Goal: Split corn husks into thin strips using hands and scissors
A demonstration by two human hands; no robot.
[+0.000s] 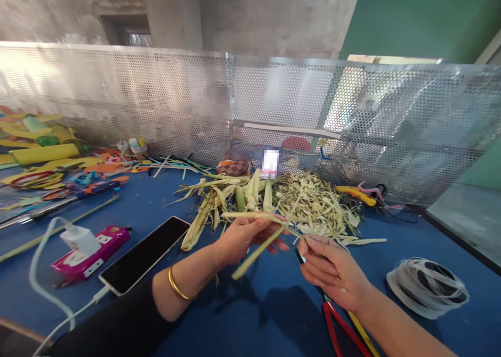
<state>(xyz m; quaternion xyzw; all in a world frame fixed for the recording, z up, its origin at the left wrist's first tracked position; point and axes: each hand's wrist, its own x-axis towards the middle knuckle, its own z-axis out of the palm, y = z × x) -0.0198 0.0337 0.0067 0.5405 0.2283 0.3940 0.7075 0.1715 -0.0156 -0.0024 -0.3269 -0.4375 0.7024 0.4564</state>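
At the far left lies a heap of yellow, orange and blue cut scraps [64, 161]; behind its right end, a small brown container [140, 151] near the perforated metal screen [156, 104] holds white and yellow items, too small to name. Nearer me are a magenta-and-white power strip [94, 252] with a charger plugged in and a black-screened phone [144, 255]. Then come broad pale-green husk leaves [199, 224], unshredded, beneath a brown checked pouch [234, 168] whose contents I can't see. In front of them my left hand [252, 230] pinches a pale yellow-green husk strip [258, 253] under the thumb, other fingers loosely spread; the strip hangs in mid-air between my hands. My right hand [332, 267] is closed, thumb and forefinger nipping its thin end. Beyond is a loose pile of shredded husk [313, 203], so I judge much is already torn down, while the broad leaves remain and this strip is mid-handling. Red-handled pliers [332, 325] lie under my right wrist, and rightmost sits a coil of clear strand [407, 289] around a dark core.
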